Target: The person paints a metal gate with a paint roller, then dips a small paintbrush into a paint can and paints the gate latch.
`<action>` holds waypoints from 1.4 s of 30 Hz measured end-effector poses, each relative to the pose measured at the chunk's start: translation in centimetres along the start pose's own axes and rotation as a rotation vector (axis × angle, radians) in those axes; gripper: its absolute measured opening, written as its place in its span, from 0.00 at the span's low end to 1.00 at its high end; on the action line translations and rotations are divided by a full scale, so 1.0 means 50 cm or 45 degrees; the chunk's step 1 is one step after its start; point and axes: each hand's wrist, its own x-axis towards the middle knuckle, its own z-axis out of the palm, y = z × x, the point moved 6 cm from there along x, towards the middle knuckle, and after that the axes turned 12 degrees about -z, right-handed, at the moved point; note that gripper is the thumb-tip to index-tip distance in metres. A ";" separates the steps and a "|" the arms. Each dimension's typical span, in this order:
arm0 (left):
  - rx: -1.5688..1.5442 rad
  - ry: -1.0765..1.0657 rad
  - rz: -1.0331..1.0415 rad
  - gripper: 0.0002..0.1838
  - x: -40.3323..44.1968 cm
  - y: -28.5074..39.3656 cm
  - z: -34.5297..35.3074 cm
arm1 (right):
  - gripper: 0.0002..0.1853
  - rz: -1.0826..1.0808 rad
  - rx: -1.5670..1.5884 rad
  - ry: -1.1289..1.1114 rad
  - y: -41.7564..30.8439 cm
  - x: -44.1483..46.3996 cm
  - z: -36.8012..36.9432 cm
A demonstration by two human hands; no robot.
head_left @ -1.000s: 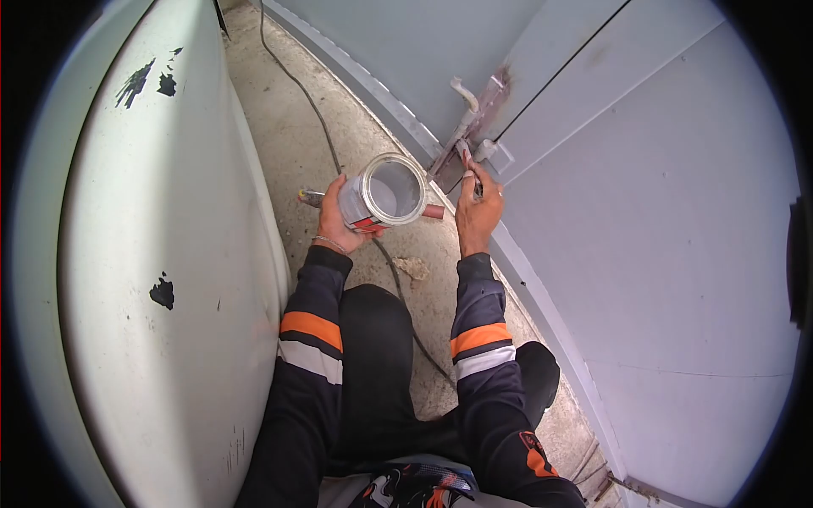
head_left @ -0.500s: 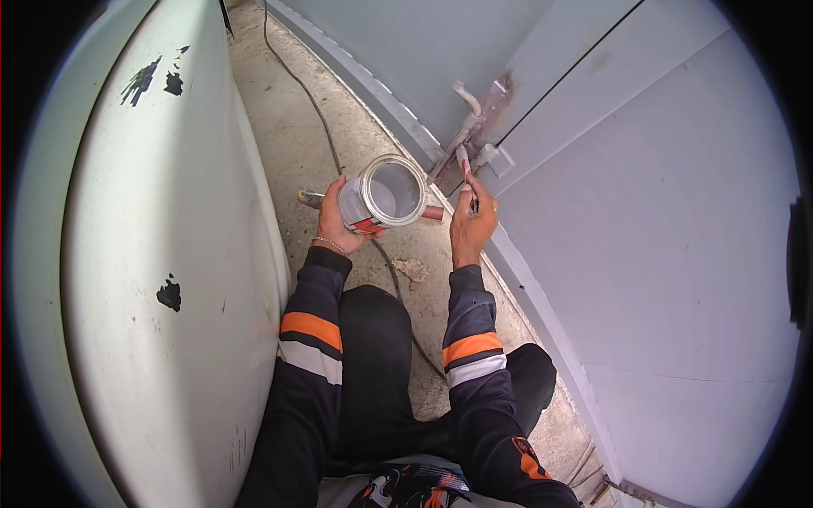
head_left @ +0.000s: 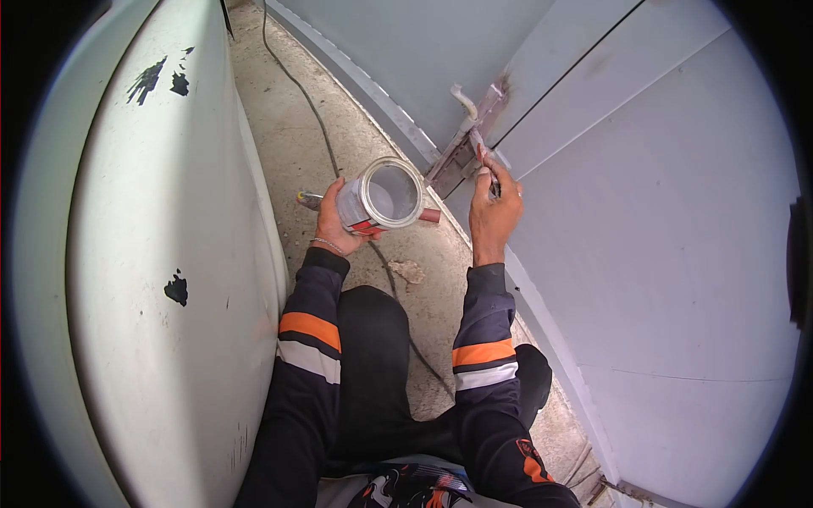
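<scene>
My left hand (head_left: 330, 222) is wrapped around the side of an open paint can (head_left: 349, 206), tilted so that light grey paint shows inside. In my right hand (head_left: 496, 212) is a slim paintbrush (head_left: 482, 154), pinched between the fingers. Its tip is at the metal latch (head_left: 471, 127) on the grey panel, though the bristles are too small to make out clearly. Grey paint and reddish-brown patches show around the latch. Just left of my left hand, a small object with a yellow end (head_left: 308, 200) sticks out; whether the hand touches it is unclear.
A large whitish curved body with chipped black spots (head_left: 127, 254) stands close on the left. A dark cable (head_left: 318, 114) runs along the concrete floor. A reddish cylinder (head_left: 430, 215) and a pale lump (head_left: 408, 271) are beyond the can and my knees. Grey panels (head_left: 660, 237) rise on the right.
My right hand with the paintbrush has moved to the right along the latch, off the spot left of its short pale end. The left hand and can have hardly moved.
</scene>
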 end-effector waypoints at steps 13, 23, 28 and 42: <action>-0.034 0.052 -0.002 0.31 0.002 -0.002 -0.001 | 0.11 -0.085 -0.122 -0.110 -0.048 0.095 -0.053; 0.002 -0.036 -0.007 0.31 0.008 -0.003 -0.001 | 0.12 -0.064 0.003 -0.169 -0.070 0.148 -0.076; -0.023 -0.030 -0.018 0.31 0.006 -0.002 0.005 | 0.12 0.004 0.067 -0.147 -0.092 0.177 -0.092; -0.035 -0.013 -0.020 0.30 0.003 -0.001 0.004 | 0.11 -0.080 0.061 -0.064 -0.106 0.196 -0.052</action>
